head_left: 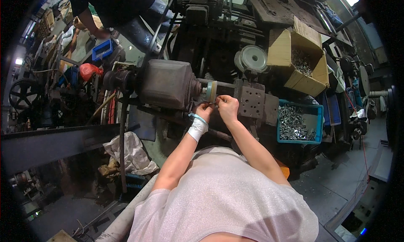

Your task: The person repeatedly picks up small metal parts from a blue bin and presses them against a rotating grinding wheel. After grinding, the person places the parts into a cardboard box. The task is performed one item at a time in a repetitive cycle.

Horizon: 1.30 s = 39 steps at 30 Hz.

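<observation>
Both my hands meet just below a ring-edged wheel (pixel 213 91) with pale blue and tan bands, mounted on the machine's spindle. My left hand (pixel 204 110), with a white wrap (pixel 197 128) around its wrist, has its fingers pinched together close to the wheel's lower edge. Beside it on the right, my right hand (pixel 227 107) is also closed, thumb and fingertips pressed together. Whatever lies between the fingers is too small and too covered to name. The grey motor housing (pixel 166 84) stands left of the wheel, and a block with several holes (pixel 252 101) sits to the right.
At the right, a blue crate (pixel 321 124) holds many small metal parts (pixel 294 123). An open carton (pixel 280 48) with more parts stands behind it. A round metal pulley (pixel 253 58) is beyond the block. Another person (pixel 113 8) is at the far left; a white sack (pixel 130 151) lies nearer.
</observation>
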Motion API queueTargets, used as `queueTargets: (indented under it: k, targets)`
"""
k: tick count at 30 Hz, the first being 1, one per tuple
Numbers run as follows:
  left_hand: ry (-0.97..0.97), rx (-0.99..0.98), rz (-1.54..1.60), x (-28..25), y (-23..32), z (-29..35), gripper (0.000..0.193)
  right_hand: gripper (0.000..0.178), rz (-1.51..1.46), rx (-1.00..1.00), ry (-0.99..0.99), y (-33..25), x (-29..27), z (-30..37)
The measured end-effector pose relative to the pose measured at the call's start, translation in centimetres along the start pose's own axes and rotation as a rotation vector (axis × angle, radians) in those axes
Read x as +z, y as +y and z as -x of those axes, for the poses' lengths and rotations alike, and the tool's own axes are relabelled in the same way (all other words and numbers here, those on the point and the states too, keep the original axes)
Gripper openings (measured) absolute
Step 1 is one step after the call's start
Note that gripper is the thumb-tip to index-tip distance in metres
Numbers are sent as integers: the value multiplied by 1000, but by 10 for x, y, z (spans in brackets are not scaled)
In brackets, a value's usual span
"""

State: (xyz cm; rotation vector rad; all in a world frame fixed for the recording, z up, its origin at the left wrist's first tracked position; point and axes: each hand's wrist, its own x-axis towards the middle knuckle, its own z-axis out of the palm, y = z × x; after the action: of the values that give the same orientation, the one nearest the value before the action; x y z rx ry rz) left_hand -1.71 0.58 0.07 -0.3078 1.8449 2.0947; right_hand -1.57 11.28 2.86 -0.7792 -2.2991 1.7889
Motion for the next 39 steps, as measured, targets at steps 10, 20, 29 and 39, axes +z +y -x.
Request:
queueTargets:
  k: [10, 20, 29, 39]
  targets:
    - [-129, -259, -25, -19, 17, 18, 24, 13, -177, 52, -71, -22, -26, 22]
    - [-241, -373, 74, -14, 34, 21, 18, 17, -374, 203, -148, -12, -27, 26]
    - [-185, -105, -5, -6, 21, 9, 15, 14, -279, 205, -46, -7, -11, 7]
    - [-104, -40, -73, -5, 6, 1, 14, 10, -190, 128, 13, 2, -2, 2]
